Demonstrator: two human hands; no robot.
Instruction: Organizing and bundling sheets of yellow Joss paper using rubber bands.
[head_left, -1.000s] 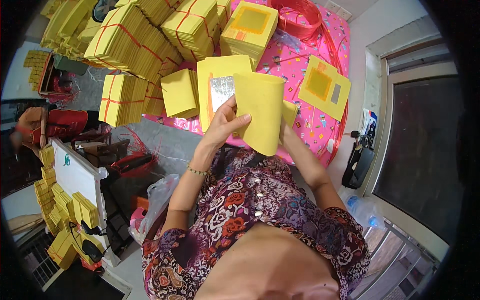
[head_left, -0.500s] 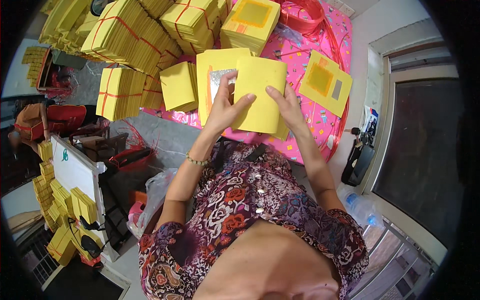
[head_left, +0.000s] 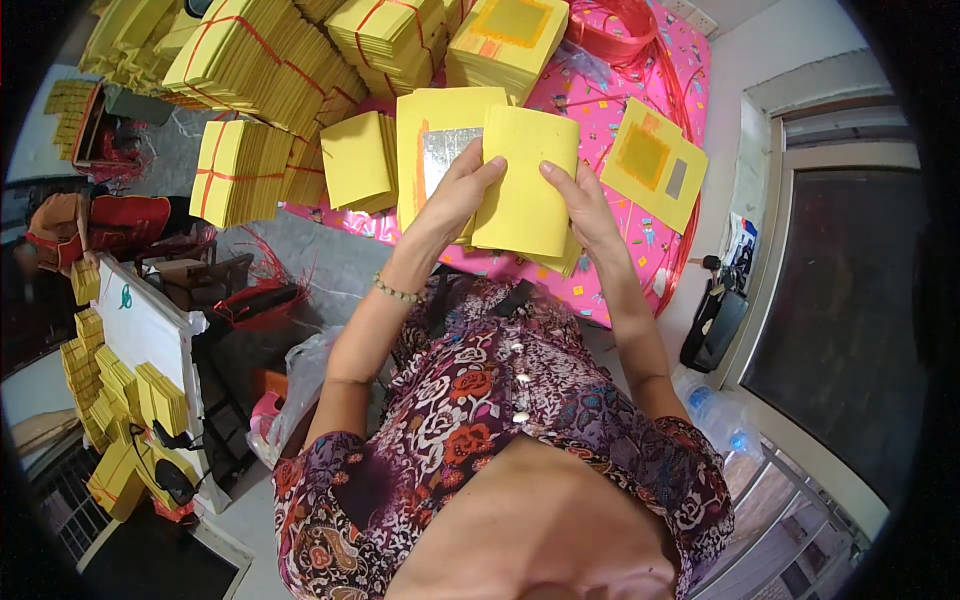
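Note:
Both hands hold a thin stack of yellow paper sheets [head_left: 528,180] upright over the pink patterned cloth [head_left: 610,120]. My left hand [head_left: 462,190] grips its left edge, thumb on top. My right hand [head_left: 582,205] grips the right edge. Behind the held sheets lies a yellow sheet with a silver foil square [head_left: 445,150]. A small loose pile of yellow sheets [head_left: 358,160] sits to the left of it.
Tied bundles of yellow paper [head_left: 270,70] are heaped at the back left. A stack with an orange square [head_left: 510,35] stands behind, another [head_left: 652,162] at the right. A white board [head_left: 150,340] and more bundles [head_left: 120,400] sit at my left; a plastic bottle [head_left: 715,420] at right.
The held yellow sheets were tilted and raised; now they are lowered and squared flat between both hands, slightly to the right.

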